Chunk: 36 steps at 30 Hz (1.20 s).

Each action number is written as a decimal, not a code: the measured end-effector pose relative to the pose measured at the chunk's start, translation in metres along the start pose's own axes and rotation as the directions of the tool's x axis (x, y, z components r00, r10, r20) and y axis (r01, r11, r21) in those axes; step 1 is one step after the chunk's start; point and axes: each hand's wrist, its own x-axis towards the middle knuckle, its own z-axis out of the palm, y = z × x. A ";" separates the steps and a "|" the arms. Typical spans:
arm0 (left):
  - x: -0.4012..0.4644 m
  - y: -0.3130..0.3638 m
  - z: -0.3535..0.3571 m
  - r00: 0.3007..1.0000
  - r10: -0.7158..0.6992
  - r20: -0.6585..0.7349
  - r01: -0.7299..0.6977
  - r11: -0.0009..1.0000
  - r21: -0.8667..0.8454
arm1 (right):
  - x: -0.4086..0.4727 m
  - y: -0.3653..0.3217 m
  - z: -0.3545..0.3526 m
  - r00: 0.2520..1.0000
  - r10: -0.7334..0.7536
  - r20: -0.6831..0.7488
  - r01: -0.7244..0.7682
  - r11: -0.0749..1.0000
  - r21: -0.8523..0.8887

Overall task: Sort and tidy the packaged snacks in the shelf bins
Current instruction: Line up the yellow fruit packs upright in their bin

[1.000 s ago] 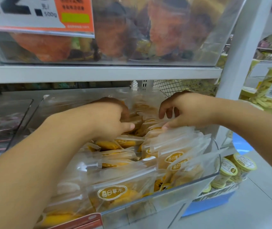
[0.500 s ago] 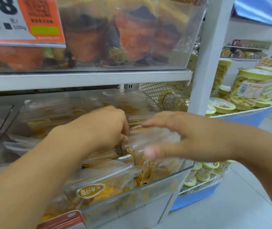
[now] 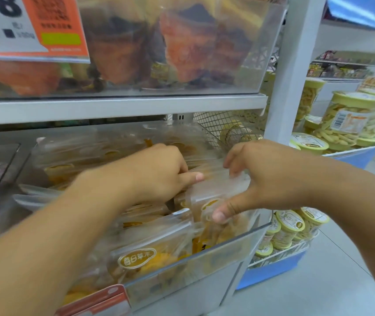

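Observation:
A clear plastic bin (image 3: 232, 241) on the lower shelf holds several clear packets of yellow dried fruit (image 3: 145, 258) with gold oval labels. My right hand (image 3: 264, 179) grips a bunch of upright packets (image 3: 207, 197) at the bin's right side, thumb on the front, fingers over the back. My left hand (image 3: 157, 174) reaches in beside it, fingers curled down among the packets and the thumb pressed on the same bunch. What the left fingers hold is hidden.
A second clear bin (image 3: 246, 65) with orange and dark snack bags sits on the shelf above, carrying an orange price tag (image 3: 54, 26). A white shelf post (image 3: 289, 71) stands right. Yellow-lidded tubs (image 3: 350, 115) and small cups (image 3: 289, 226) fill blue racks at right.
My right hand has spread wider round the bunch of packets and lifted its fingers over the top. The left thumb now points out onto the bunch. The view has shifted slightly.

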 end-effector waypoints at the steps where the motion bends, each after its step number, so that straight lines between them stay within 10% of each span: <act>1: -0.005 -0.003 -0.011 0.999 0.004 0.041 -0.005 1.000 0.011 | -0.004 -0.004 -0.001 0.999 -0.019 -0.031 0.021 0.998 0.053; 5: -0.037 -0.029 -0.041 0.994 -0.029 0.108 0.016 0.994 0.112 | -0.002 -0.038 -0.001 0.961 -0.164 -0.224 0.213 0.953 0.216; 16: -0.077 -0.080 -0.030 0.973 -0.233 -0.005 0.233 0.971 0.048 | 0.080 -0.090 0.019 0.980 -0.105 0.169 0.146 0.957 -0.253; 26: -0.077 -0.077 -0.027 0.958 -0.266 -0.105 0.278 0.954 0.117 | 0.078 -0.077 0.030 0.938 -0.285 -0.198 0.321 0.929 0.184; 30: -0.079 -0.077 -0.021 0.956 -0.259 -0.138 0.256 0.966 -0.044 | 0.067 -0.080 0.025 0.975 -0.176 -0.138 0.220 0.871 0.440; 36: -0.077 -0.079 -0.022 0.952 -0.270 -0.148 0.275 0.961 0.017 | 0.062 -0.109 0.024 0.963 -0.218 -0.157 0.223 0.975 0.013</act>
